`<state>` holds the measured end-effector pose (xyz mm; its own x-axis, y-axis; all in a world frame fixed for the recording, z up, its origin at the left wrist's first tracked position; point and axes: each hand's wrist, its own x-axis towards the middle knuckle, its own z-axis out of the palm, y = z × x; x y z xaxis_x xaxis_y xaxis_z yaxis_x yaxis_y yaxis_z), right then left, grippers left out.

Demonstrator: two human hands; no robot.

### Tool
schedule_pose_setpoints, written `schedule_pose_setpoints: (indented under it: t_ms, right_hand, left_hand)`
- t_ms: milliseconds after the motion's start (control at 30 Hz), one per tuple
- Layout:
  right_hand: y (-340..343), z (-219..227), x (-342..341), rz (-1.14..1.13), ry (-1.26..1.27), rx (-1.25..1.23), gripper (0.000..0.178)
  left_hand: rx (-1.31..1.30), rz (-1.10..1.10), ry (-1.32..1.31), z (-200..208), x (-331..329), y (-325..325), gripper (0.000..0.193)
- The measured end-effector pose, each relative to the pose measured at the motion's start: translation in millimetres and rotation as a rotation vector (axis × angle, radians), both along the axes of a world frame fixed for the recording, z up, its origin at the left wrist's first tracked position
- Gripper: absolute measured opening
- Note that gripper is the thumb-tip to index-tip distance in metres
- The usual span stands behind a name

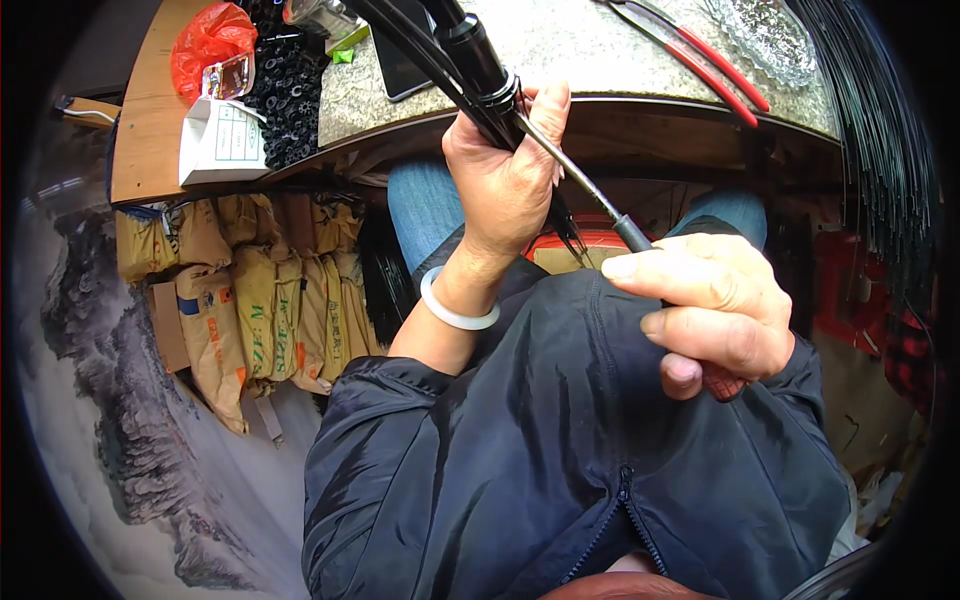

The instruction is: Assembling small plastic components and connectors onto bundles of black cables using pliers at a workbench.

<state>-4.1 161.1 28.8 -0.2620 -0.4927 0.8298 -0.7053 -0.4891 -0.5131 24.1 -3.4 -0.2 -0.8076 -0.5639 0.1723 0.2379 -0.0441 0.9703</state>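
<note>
My left hand (505, 190), a white bangle at its wrist, is closed around a bundle of thin black strands with a thick black cylindrical fitting (470, 50). The fitting tilts toward the upper left, and loose strand ends stick out below the palm. In my right hand (720, 305) is a screwdriver-like tool (575, 175) with a slim metal shaft and a dark handle, mostly hidden by the fingers. Its shaft slants up to the left, and its tip reaches a ring on the fitting beside my left fingers. Whether the tip is inserted, I cannot tell.
On the bench lie red-handled pliers (690, 60), a phone (405, 50), small black ring-like parts (285, 90), a white box (222, 142) and a red bag (212, 45). Long black strands (870, 110) hang at right. Filled sacks (260, 310) stand below left.
</note>
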Motion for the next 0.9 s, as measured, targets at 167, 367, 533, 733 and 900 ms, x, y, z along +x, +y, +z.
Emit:
schedule_pose_setpoints:
  t_ms: [167, 367, 533, 733, 900]
  right_hand:
    - [5, 4, -10, 0.063, 0.168, 0.101, 0.017]
    - [6, -22, -3, 0.019, 0.024, -0.201, 0.018]
    - [15, -10, -3, 0.066, 0.241, -0.069, 0.021]
    - [20, -25, 6, 0.057, -0.342, -0.164, 0.033]
    - [19, -26, 12, 0.058, -0.532, -0.169, 0.032]
  left_hand:
    - [-0.023, -0.007, 0.014, 1, 0, -1, 0.012]
    - [-0.051, -0.050, 0.003, 4, 1, 5, 0.017]
    - [-0.061, -0.063, -0.001, 2, 0, 1, 0.018]
    - [0.022, -0.063, 0.017, 6, 0, 9, 0.010]
    - [0.015, -0.063, 0.011, 7, 1, 8, 0.011]
